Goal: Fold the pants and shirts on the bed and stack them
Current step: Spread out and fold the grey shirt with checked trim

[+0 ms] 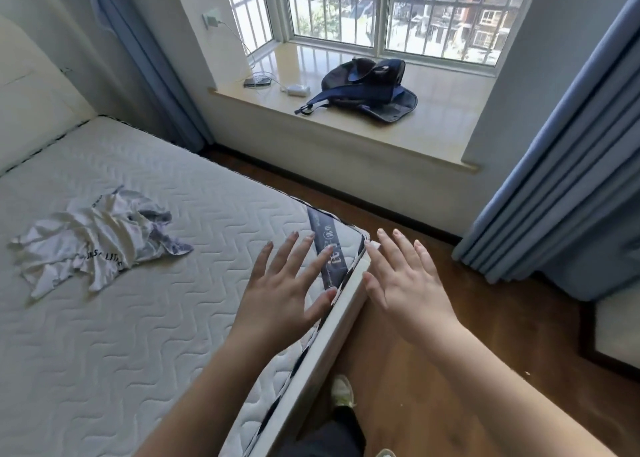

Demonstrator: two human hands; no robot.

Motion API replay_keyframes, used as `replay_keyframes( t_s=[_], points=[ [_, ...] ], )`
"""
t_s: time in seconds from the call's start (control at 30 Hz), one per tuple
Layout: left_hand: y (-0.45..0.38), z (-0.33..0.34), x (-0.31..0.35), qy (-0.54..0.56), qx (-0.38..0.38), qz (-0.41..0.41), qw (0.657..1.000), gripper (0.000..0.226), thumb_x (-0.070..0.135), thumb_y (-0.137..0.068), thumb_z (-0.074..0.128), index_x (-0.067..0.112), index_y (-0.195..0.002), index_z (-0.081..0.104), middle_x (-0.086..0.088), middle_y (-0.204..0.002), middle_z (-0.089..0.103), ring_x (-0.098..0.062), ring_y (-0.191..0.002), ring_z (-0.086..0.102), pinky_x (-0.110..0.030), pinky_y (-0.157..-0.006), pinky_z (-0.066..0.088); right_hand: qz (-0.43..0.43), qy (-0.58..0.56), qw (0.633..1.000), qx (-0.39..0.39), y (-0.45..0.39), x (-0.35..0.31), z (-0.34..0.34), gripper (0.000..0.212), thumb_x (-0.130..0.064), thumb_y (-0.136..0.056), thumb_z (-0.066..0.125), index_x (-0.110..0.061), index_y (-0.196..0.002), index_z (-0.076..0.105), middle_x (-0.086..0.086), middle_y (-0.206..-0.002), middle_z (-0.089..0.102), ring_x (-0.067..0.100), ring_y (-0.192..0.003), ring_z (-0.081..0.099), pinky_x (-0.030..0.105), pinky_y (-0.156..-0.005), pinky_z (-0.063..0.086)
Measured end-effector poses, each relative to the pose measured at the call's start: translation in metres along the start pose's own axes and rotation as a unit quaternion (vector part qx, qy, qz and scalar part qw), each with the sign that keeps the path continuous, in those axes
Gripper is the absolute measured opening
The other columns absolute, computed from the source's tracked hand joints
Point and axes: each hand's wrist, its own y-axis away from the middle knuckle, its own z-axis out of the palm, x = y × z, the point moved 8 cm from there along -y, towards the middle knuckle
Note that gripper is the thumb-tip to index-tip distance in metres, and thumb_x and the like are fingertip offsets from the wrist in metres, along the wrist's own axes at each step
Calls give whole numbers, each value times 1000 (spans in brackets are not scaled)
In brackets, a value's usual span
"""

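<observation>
Daylight pours through a barred window (384,9) onto a pale, glossy bay sill (446,110). On the sill lie a dark blue backpack (370,91), a phone (257,82) and a white charger cable (242,46) running up to a wall socket (210,20). Blue curtains (568,165) hang on both sides of the window. The floor (433,370) is warm brown wood with dark skirting. A bare quilted white mattress (114,335) sits against a cream padded headboard (31,103), and apartment blocks show outside.
</observation>
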Motion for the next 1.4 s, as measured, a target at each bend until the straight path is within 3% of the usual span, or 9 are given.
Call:
replay_keyframes(
  t_s=[0.1, 0.33, 0.5, 0.63, 0.77, 0.97, 1.07, 1.2, 1.4],
  points=[
    [-42, 3, -15, -3, 18, -4, 1000, 63, 66, -95, 14, 42, -153, 15, 5, -163, 15, -14, -151, -3, -44, -121, -1, -5, 16, 1000, 1, -43, 17, -4, 63, -52, -99, 13, -25, -153, 31, 1, -163, 21, 19, -152, 10, 40, -121, -3],
    [-140, 24, -18, 8, -8, 9, 1000, 66, 68, -92, 6, 44, -153, 7, 5, -164, 6, -15, -150, -9, -42, -120, -10, 24, 8, 999, -32, -115, 60, 5, 67, -57, -96, 9, -28, -152, 33, -1, -162, 24, 20, -151, 13, 41, -122, 2],
    [-202, 21, -7, -21, -13, 42, 999, 67, 69, -91, 2, 43, -153, 3, 5, -164, 2, -15, -150, -12, -42, -120, -10, 44, -7, 999, -14, -147, 107, 2, 71, -59, -94, 1, -30, -155, 25, -4, -164, 16, 17, -152, 5, 38, -122, -4],
    [-263, 26, 15, -25, -20, 40, 999, 68, 69, -90, -1, 43, -153, 3, 6, -164, 2, -14, -150, -12, -41, -120, -10, 53, -12, 998, -19, -183, 159, 5, 62, -56, -99, 7, -32, -157, 14, -6, -165, 5, 14, -151, -6, 36, -121, -12],
    [-321, 41, 44, -23, -23, 4, 999, 68, 69, -91, 1, 44, -153, -1, 8, -164, -3, -12, -148, -18, -40, -118, -15, 28, -27, 999, -30, -228, 210, 9, 59, -52, -102, 19, -31, -157, 16, -5, -165, 6, 14, -152, -5, 37, -121, -10],
    [-378, 52, 79, -1, -41, -69, 997, 65, 68, -92, 2, 45, -153, -2, 10, -164, -3, -10, -147, -19, -38, -119, -13, -13, -40, 998, -54, -282, 270, 8, 62, -54, -99, 10, -30, -156, 18, -5, -165, 10, 15, -152, 0, 38, -122, -5],
    [-398, 49, 78, -21, -44, -102, 994, 65, 68, -91, 1, 45, -153, -2, 8, -164, -1, -13, -149, -14, -38, -117, -15, -44, -46, 996, -63, -314, 287, 10, 59, -52, -102, 17, -31, -156, 13, -6, -165, 6, 14, -152, -4, 36, -121, -10],
    [-423, 44, 61, -29, -40, -148, 988, 66, 67, -93, 11, 42, -154, 12, 4, -163, 13, -18, -151, 2, -40, -118, -6, -83, -50, 994, -50, -364, 288, 4, 59, -50, -102, 18, -31, -157, 11, -6, -165, 3, 14, -152, -6, 34, -119, -15],
    [-455, 62, 4, -13, -23, -244, 969, 67, 69, -91, 0, 44, -153, 2, 5, -164, 4, -17, -150, -7, -41, -119, -9, -178, -39, 983, -37, -447, 253, 1, 58, -50, -102, 18, -30, -157, 14, -5, -165, 8, 15, -152, -3, 35, -121, -10]
  ],
)
